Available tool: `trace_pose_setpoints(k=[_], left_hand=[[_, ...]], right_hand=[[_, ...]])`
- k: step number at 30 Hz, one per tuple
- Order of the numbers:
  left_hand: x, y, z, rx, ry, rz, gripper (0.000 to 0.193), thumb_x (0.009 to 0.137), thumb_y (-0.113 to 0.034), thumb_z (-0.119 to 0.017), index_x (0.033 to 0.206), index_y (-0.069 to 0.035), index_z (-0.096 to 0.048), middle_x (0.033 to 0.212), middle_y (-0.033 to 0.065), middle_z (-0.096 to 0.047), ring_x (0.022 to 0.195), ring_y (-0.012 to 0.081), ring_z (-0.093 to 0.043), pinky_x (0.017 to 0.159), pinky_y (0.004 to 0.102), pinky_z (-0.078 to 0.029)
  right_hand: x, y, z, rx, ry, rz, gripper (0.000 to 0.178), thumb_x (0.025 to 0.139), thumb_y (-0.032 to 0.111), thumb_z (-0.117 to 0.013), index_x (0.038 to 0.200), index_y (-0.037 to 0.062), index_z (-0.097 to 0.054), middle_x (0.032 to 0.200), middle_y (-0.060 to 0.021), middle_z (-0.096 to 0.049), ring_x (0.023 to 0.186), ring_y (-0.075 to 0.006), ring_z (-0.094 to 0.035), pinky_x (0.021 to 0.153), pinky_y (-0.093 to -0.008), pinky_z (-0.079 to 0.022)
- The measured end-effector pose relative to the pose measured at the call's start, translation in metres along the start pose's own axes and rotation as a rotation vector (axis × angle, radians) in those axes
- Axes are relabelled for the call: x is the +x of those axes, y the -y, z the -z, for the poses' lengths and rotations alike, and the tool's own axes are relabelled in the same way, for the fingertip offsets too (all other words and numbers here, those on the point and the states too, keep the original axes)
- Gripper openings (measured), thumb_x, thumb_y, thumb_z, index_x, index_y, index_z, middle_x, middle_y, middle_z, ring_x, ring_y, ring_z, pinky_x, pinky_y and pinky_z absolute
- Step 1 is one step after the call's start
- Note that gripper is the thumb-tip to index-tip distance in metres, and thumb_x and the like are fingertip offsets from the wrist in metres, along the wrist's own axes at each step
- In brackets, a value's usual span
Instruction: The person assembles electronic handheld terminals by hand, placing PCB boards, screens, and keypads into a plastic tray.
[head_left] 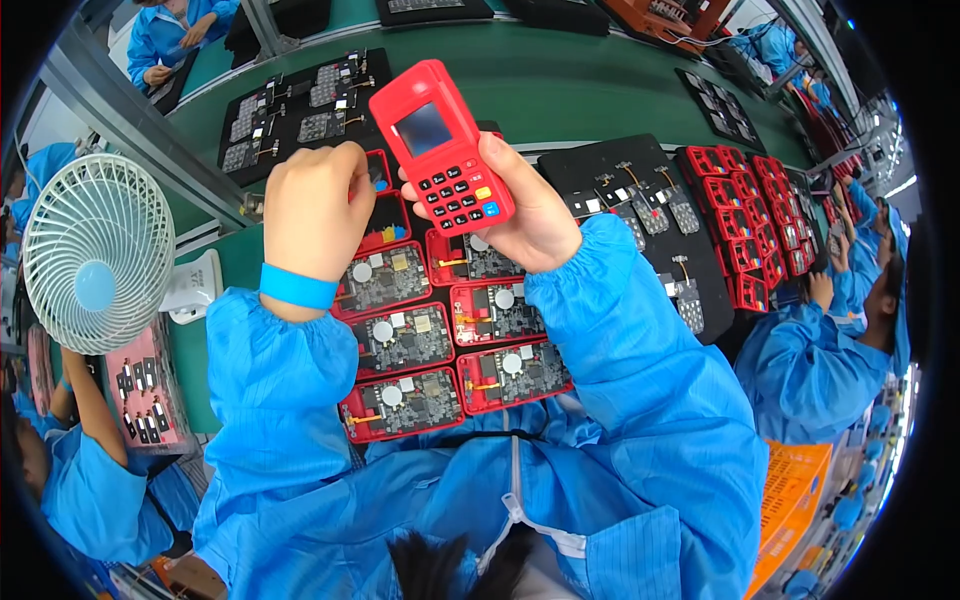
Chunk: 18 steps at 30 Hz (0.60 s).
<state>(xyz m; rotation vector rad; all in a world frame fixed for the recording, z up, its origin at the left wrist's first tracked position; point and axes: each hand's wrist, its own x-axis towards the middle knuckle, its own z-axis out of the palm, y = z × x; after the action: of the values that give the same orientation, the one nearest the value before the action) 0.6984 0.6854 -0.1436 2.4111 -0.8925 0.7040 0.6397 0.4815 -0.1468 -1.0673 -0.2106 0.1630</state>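
Note:
My right hand (537,208) grips a red card payment terminal (441,160) with a small screen and a keypad of black, yellow and blue keys. The terminal is tilted, its front facing up. Left of it, my left hand (318,205) is closed with the fingers curled down and away. Whatever it may hold is hidden; a blue band (298,286) circles its wrist. Below both hands lie several open red housings (452,345) in two columns, with circuit boards (405,337) inside. Farther up, partly covered by my hands, are red housings without boards.
Black foam trays with keypad parts lie at the far left (290,85) and right (705,262). Stacked red housings (728,215) stand farther right. A white fan (97,255) is at left, beside a pink tray (148,375). Co-workers (815,365) in blue sit on both sides.

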Motion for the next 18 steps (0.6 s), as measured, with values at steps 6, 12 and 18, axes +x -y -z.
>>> trace_pose_setpoints(k=[6,12,18], left_hand=[[-0.003,-0.017,0.005,-0.312,-0.085,0.122,0.007,0.075,-0.002,-0.068,0.079,-0.006,-0.062,0.071,0.0090,-0.062,0.072,0.0296,-0.060,0.067,0.0407,-0.047],[-0.003,-0.012,0.001,-0.066,-0.094,-0.042,0.008,0.075,-0.003,-0.069,0.079,-0.006,-0.062,0.071,0.0079,-0.062,0.072,0.0288,-0.060,0.067,0.0410,-0.046],[-0.001,-0.018,0.001,-0.188,-0.066,0.074,0.010,0.077,-0.002,-0.070,0.086,-0.003,-0.066,0.075,0.0079,-0.066,0.070,0.0210,-0.063,0.065,0.0331,-0.049]], right_hand=[[0.005,-0.003,-0.003,0.148,-0.014,-0.042,0.046,0.102,0.036,-0.049,0.126,-0.0030,-0.052,0.113,-0.0179,-0.066,0.102,-0.0256,-0.067,0.091,-0.0377,-0.055],[-0.001,0.001,-0.004,0.111,-0.043,-0.058,0.062,0.101,0.050,-0.042,0.141,0.0024,-0.042,0.123,-0.0210,-0.062,0.108,-0.0287,-0.065,0.093,-0.0399,-0.054],[0.002,-0.004,0.006,0.088,0.011,-0.099,0.064,0.100,0.050,-0.045,0.140,0.0009,-0.042,0.125,-0.0200,-0.061,0.111,-0.0291,-0.064,0.094,-0.0387,-0.054]])
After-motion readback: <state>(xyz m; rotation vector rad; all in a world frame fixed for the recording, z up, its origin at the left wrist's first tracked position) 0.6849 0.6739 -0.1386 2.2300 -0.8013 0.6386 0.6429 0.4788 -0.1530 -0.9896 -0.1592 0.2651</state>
